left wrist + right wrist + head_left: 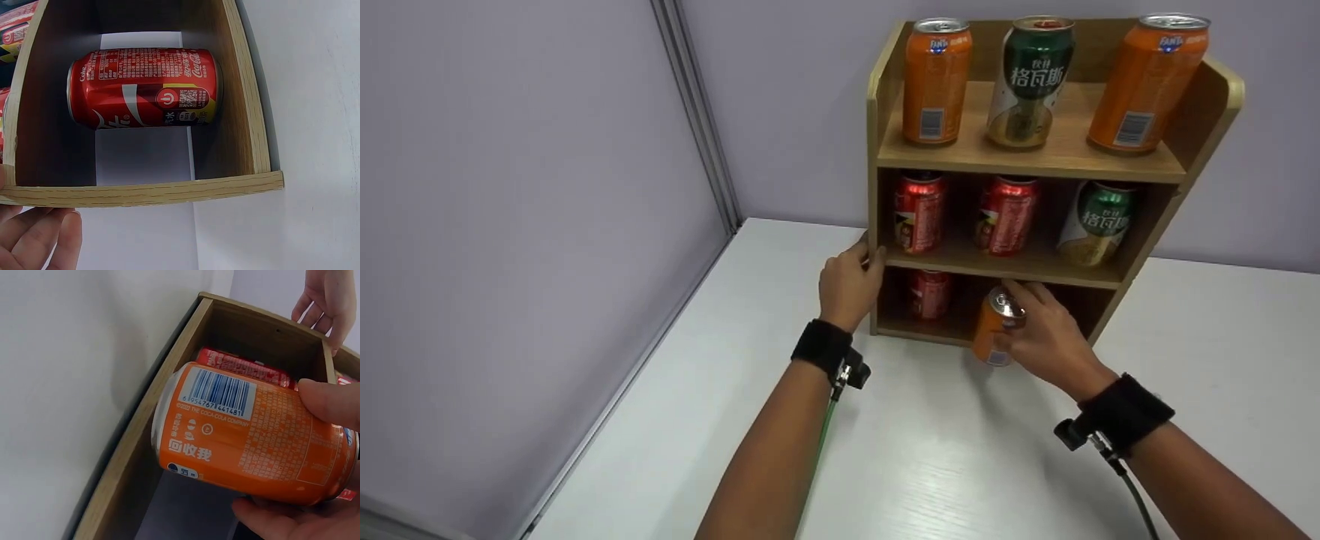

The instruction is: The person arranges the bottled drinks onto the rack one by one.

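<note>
A small three-tier wooden shelf [997, 271] stands against the wall. My right hand [1046, 337] holds an orange Fanta can [236, 433] at the front of the bottom tier, thumb on one side and fingers on the other. In the head view this can tilts slightly, its silver top up. My left hand [851, 285] grips the shelf's left side panel, with the thumb at the front edge and the fingers against the outer face. Behind that panel, a red Coca-Cola can [146, 87] stands in the bottom tier, to the left of the orange can.
The middle tier holds two red cans [1009, 216] and a green-and-gold can [1096, 223]. On the top tier, another green-and-gold can [1030, 82] stands between two orange Fanta cans [936, 82]. A white table [900, 450] lies below, with a grey partition [547, 187] at left.
</note>
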The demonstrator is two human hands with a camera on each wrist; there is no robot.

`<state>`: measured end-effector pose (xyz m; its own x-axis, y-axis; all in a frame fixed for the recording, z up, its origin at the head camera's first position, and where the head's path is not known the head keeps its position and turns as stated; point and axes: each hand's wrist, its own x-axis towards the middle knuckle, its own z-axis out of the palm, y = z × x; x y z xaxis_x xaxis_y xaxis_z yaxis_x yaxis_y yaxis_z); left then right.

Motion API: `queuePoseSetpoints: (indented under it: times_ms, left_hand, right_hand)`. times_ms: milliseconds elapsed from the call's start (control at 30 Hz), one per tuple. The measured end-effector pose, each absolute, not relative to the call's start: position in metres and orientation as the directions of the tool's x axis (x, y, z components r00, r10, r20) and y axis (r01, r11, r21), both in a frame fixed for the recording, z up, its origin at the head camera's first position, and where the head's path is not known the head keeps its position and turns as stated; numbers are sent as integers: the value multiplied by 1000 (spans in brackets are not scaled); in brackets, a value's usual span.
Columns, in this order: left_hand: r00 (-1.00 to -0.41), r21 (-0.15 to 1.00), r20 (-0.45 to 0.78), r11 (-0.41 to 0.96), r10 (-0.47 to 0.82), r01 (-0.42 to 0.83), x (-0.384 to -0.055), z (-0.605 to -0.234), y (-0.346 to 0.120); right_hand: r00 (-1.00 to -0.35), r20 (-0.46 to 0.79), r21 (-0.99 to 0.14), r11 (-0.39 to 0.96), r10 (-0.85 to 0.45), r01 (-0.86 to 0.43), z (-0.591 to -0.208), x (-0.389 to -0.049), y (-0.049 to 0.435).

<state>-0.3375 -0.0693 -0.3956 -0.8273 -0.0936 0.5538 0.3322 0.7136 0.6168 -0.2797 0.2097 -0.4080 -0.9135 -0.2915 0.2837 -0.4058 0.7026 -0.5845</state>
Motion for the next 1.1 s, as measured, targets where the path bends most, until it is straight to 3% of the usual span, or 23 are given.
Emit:
queuePoseSetpoints:
  times_ms: [333,700,1100]
  left_hand:
    - [-829,616,551,715,-91,331,-337,-394,-71]
    - [-829,611,552,721,-92,326,-337,-395,-71]
    - [-833,618,545,714,-90,328,-337,-395,-70]
  right_hand:
    - [-953,244,-699,648,-179,-301,-418,-293,218]
    - [-971,229,-845,482,-71,-234,-430,-308,221]
    - [-956,246,-868,402,-158,-290,-433,-322,227]
